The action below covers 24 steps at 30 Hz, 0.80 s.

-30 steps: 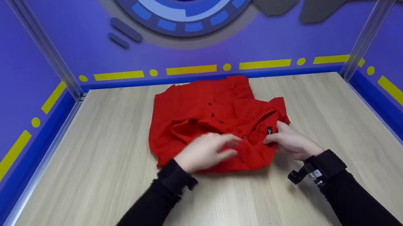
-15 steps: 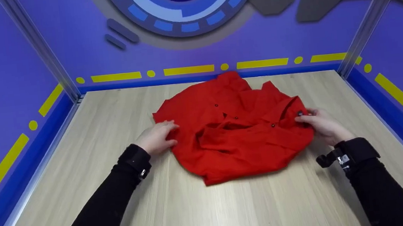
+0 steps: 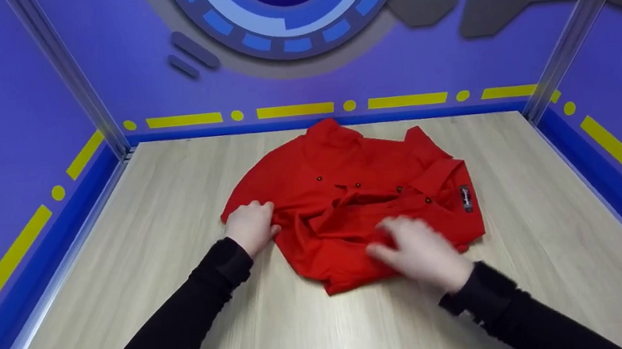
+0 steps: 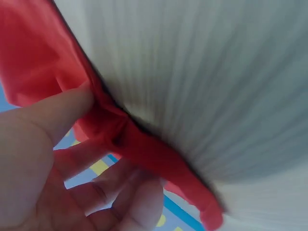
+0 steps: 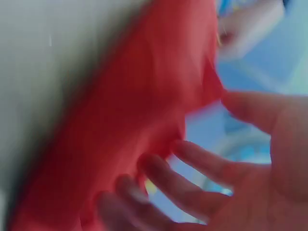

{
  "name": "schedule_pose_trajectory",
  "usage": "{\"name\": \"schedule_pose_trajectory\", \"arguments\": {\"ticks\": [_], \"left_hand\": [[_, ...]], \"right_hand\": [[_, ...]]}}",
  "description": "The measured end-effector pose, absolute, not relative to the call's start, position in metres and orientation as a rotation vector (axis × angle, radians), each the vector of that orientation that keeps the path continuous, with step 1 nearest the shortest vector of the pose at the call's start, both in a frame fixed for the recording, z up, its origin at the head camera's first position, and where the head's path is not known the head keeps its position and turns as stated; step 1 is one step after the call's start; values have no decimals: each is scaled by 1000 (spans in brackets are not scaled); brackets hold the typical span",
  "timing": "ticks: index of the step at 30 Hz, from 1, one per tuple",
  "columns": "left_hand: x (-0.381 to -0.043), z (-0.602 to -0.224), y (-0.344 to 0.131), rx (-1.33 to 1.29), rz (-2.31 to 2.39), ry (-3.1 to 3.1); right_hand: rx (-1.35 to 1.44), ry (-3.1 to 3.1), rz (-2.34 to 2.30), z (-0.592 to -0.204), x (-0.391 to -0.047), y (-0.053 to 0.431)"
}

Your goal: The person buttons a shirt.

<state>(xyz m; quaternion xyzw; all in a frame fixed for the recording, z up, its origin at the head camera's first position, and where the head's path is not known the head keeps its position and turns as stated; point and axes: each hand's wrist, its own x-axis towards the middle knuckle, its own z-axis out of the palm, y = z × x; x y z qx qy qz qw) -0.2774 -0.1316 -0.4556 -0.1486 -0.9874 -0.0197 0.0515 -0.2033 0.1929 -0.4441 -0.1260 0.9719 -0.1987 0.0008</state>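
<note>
A red collared shirt with small dark buttons lies rumpled on the wooden table, its collar with a black label toward the right. At the shirt's left edge my left hand pinches the fabric; the left wrist view shows the thumb and fingers on either side of a fold of cloth. Over the shirt's front right part is my right hand, blurred, with fingers spread and holding nothing. In the right wrist view its fingers are extended close to the cloth.
The light wooden table is enclosed by a blue-purple back wall and side walls with yellow markings. Metal posts stand at the back corners.
The shirt first slid and spread to the right. My left hand went left to its edge and now grips it. The right hand let go of the collar and moved left over the shirt.
</note>
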Motion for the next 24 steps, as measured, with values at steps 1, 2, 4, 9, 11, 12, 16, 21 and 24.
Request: {"name": "schedule_pose_trajectory", "arguments": {"ticks": [1, 2, 4, 9, 11, 12, 16, 21, 24], "left_hand": [[-275, -456, -131, -450, -69, -3000], [-273, -456, -131, -455, -83, -2999], [-268, -455, -130, -466, -113, -3003], [-253, -453, -122, -467, -126, -3039], [-245, -452, -115, -486, -93, -3047], [-240, -451, -111, -506, -73, -3044], [-222, -446, -90, -641, -63, -3061], [-213, -439, -75, -827, -313, -3200], [-225, -437, -82, -865, -464, -3217]], "right_hand": [[-390, 3018, -554, -448, -199, 185], [-398, 2996, -489, -451, -197, 180], [-429, 2987, -385, -455, -197, 174], [-523, 3008, -289, -458, -217, 184], [-553, 2997, -304, -458, -232, 195], [-561, 2982, -328, -458, -240, 201], [-581, 2984, -431, -458, -274, 232], [-519, 3213, -319, -460, -295, 260], [-471, 3389, -190, -461, -288, 255]]}}
